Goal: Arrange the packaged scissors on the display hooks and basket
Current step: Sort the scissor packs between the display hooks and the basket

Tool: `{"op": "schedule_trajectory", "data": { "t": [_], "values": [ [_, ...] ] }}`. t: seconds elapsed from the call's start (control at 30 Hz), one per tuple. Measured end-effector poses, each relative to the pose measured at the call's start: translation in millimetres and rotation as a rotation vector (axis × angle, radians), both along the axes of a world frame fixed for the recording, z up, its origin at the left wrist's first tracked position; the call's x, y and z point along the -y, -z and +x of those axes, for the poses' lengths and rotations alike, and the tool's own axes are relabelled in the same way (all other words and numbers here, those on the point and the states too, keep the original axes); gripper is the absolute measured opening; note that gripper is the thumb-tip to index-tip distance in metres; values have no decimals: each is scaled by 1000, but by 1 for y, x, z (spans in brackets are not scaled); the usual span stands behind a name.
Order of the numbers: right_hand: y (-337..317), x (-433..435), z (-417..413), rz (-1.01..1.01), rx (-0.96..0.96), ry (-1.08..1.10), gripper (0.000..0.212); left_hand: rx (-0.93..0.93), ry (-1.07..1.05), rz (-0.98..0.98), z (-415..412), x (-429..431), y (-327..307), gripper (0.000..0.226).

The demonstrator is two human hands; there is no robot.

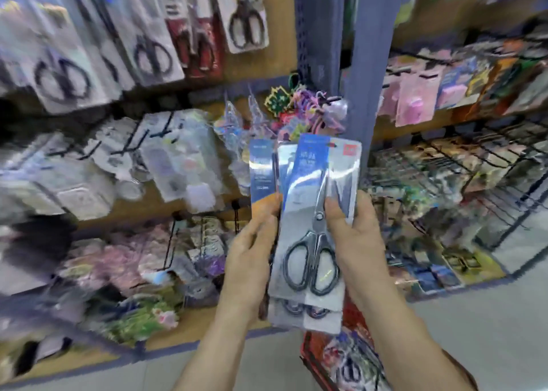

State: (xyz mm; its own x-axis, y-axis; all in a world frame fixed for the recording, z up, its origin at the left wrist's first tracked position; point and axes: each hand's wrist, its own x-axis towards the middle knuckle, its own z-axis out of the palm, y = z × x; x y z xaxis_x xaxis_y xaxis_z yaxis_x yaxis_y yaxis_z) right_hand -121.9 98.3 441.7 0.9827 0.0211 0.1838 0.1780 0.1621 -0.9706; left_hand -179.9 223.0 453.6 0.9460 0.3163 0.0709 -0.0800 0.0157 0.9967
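Note:
I hold a small stack of packaged scissors (308,212) upright in front of the shelves, blue card tops up, black-handled scissors showing through clear plastic. My left hand (252,257) grips the stack's left edge, thumb on the front. My right hand (353,236) grips the right edge of the front pack, thumb laid over the blades. More packaged scissors (246,14) hang on display hooks at the upper left. A red basket (314,358) with another scissors pack sits on the floor below my hands.
A blue upright post (370,64) stands just behind the packs. Hooks with packaged goods (166,159) fill the left shelving; wire racks (474,165) hold items at right. Grey floor (489,331) lies at the lower right. The frame is blurred.

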Motion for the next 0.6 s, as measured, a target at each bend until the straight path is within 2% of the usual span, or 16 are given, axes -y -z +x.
{"op": "schedule_trajectory", "data": {
  "t": [0.13,0.2,0.37,0.53,0.6],
  "values": [
    [-6,-68,-15,-35,21,-103,6,-20,-49,1,-21,-48,-2,41],
    [-6,-94,-20,-73,-22,-170,10,-31,-81,-2,-33,-74,-5,39],
    [-26,-139,-31,40,-198,-535,18,-50,-204,-15,-50,-130,-11,20],
    [-43,-184,-47,82,-148,-451,23,56,-427,173,-56,-176,-28,48],
    [-48,-193,-54,114,-126,-419,26,97,-509,167,-55,-188,-34,35]
  ]
}}
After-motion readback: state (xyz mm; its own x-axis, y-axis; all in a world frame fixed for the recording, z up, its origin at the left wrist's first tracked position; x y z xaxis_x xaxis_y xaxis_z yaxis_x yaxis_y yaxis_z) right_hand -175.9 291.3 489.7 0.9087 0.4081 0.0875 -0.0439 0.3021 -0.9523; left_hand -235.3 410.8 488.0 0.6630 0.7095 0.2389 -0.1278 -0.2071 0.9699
